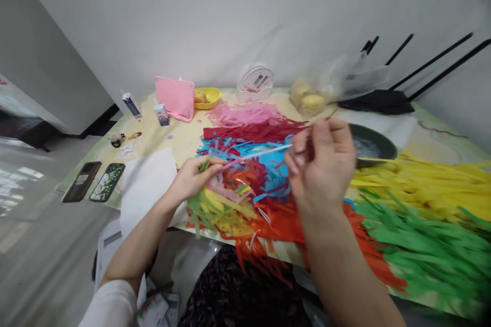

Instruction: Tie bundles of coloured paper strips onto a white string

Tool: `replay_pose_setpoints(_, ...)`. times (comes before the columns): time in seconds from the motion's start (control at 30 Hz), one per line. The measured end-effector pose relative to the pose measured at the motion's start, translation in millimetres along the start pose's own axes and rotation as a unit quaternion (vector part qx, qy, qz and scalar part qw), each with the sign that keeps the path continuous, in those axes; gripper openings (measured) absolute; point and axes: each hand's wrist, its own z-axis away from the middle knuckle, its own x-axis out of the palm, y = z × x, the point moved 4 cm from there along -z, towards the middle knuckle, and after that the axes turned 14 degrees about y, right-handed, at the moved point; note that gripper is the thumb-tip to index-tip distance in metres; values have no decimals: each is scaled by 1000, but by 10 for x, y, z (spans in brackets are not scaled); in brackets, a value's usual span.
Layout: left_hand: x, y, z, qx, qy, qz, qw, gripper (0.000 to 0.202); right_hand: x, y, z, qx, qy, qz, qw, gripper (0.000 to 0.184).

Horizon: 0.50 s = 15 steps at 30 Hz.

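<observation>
My left hand (pixel 197 176) is closed on a bunch of multicoloured strips (pixel 213 199), green, yellow and pink, that hangs below its fingers. A thin pale pink and white strip (pixel 257 153) stretches taut from this hand to my right hand (pixel 322 163). The fingers of my right hand are pinched round its far end, slightly blurred. Beneath and around both hands lie piles of strips: blue (pixel 276 173), dark red (pixel 245 133), pink (pixel 249 112) and orange-red (pixel 280 219). Whether the strips are paper or cloth, I cannot tell.
Yellow strips (pixel 422 179) and green strips (pixel 414 230) spread at the right, near a dark green bowl (pixel 378 143). Along the back stand a pink tablet case (pixel 174 97), a yellow bowl (pixel 212 97) and bagged yellow fruit (pixel 311 102). Two phones (pixel 81 182) lie by the left edge.
</observation>
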Motion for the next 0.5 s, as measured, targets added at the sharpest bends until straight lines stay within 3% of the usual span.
replay_pose_setpoints(0.03,-31,2,-20,15,7,7,1000,35,22,-40,11,-25,-10,18,999,21)
replay_pose_setpoints(0.1,-67,37,-46,36,-1,12,999,37,144,-31,94,-38,-109,114,987,15)
replay_pose_setpoints(0.2,-23,112,-36,17,-72,8,997,39,350,123,301,-11,-286,241,927,11)
replay_pose_setpoints(0.27,25,153,-10,-4,-107,10,994,41,433,203,388,-3,-334,267,904,10)
replay_pose_setpoints(0.37,40,177,16,-18,-79,56,995,30,465,245,392,-8,-309,267,913,13)
replay_pose_setpoints(0.5,-47,92,54,-53,51,156,985,30,392,248,340,-14,-236,237,942,15)
